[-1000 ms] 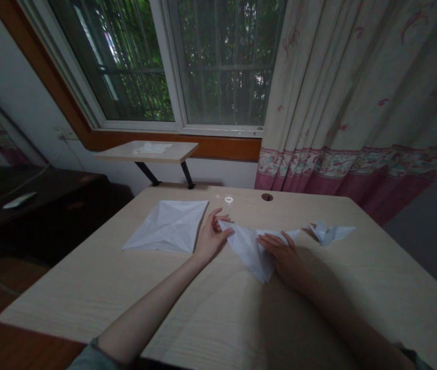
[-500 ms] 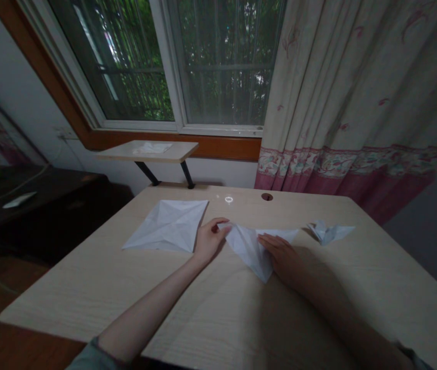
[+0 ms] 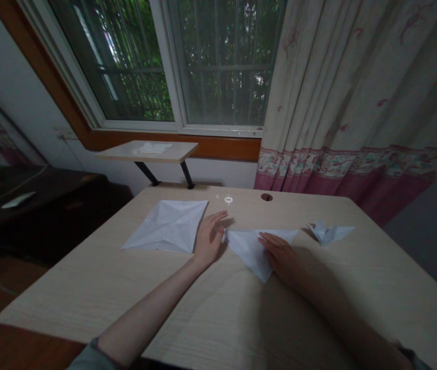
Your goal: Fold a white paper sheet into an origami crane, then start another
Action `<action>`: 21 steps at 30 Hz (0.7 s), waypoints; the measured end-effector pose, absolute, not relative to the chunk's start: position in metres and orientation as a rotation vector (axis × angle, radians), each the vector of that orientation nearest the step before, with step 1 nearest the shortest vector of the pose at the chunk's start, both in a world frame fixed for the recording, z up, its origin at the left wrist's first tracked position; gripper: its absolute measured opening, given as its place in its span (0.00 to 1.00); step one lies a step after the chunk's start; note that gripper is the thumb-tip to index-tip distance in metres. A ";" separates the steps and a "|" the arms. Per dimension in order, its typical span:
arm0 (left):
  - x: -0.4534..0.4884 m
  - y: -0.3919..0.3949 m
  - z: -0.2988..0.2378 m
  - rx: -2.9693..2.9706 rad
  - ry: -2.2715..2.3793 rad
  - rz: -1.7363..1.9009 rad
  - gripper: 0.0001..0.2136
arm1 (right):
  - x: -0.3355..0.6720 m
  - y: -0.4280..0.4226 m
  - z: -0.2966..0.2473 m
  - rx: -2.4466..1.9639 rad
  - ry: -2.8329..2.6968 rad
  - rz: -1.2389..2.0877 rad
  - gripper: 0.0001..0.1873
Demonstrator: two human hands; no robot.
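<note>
Leaves (image 3: 222, 61) fill the window (image 3: 166, 56). Between the desk's (image 3: 203, 318) side edges, folded paper (image 3: 249, 249) lies under the right hand (image 3: 286, 259), flat, fingers together. The left hand (image 3: 208, 239), thumb and fingers apart, is by its tip.

No text, label, brand, number or sign can be read here.

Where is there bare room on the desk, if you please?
Bare desk lies left of the left forearm, nearer than the flat sheet, and between the right forearm and paper figure. Left hand and right hand crowd the folded paper.
</note>
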State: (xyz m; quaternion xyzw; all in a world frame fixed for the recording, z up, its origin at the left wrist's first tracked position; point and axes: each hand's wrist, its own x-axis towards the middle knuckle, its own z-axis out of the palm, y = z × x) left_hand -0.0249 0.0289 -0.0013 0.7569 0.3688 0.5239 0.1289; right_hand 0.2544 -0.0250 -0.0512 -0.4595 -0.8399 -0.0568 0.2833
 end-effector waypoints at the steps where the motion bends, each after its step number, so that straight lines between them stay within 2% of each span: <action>1: -0.024 0.027 0.000 2.286 1.074 1.499 0.16 | 0.254 -0.025 -0.050 -1.232 -2.245 -0.146 0.29; 7: -0.010 0.015 -0.001 2.747 0.838 0.974 0.17 | 0.249 -0.028 -0.042 -1.254 -2.287 -0.088 0.23; 13: -0.005 0.016 -0.006 2.828 0.938 0.493 0.22 | 0.247 -0.029 -0.037 -1.313 -2.311 -0.035 0.25; 21: -0.006 0.017 -0.010 2.861 0.899 0.376 0.23 | 0.245 -0.031 -0.036 -1.358 -2.379 -0.036 0.27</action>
